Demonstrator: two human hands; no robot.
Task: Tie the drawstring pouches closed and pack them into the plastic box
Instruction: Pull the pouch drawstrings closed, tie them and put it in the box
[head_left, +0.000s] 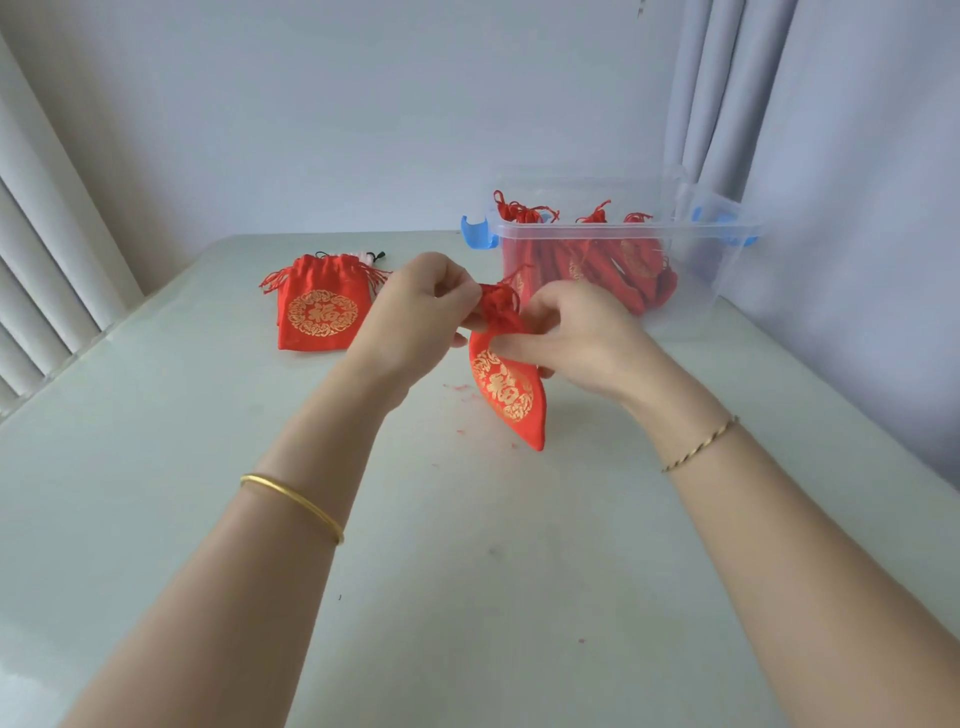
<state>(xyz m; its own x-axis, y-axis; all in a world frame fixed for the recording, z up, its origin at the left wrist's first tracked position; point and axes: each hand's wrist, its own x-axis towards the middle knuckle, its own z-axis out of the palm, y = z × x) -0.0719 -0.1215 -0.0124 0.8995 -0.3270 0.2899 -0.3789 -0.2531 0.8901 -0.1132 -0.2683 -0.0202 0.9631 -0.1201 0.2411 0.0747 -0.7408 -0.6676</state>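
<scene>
**First:** Nearest you, on your side of the plastic box (727, 270), your two hands meet above the surface (467, 571). Your left hand (421, 306) pinches the red drawstring (500, 304) at the gathered neck, its fingers (457, 291) closed on the cord.

**Second:** Your right hand (576, 338) has its fingers (519, 344) curled round the pouch (506, 395) just under that neck. So the pouch is lifted in front of the box, towards its left end. Its bottom tip is near the surface or touching it; I cannot tell which.

**First:** What matters next is the pouch's long axis. It runs from the neck, the end nearer the box, down to the tip, the end farther from the box and closer to you. The cord sits between your two sets of fingertips, so I judge the knot unfinished. Your fingers hide how tight it is.

**Second:** Your right hand is the one nearer the box, which stands just beyond it and to its right. Once the knot is snug, I would carry the pouch over with that hand, neck up. The packed pouches (587, 260) inside the box stand that way, with their tassels above the rim.

**First:** Left of the box and well apart from it, a stack of pouches (319, 312) lies flat on the surface, waiting for you.
</scene>
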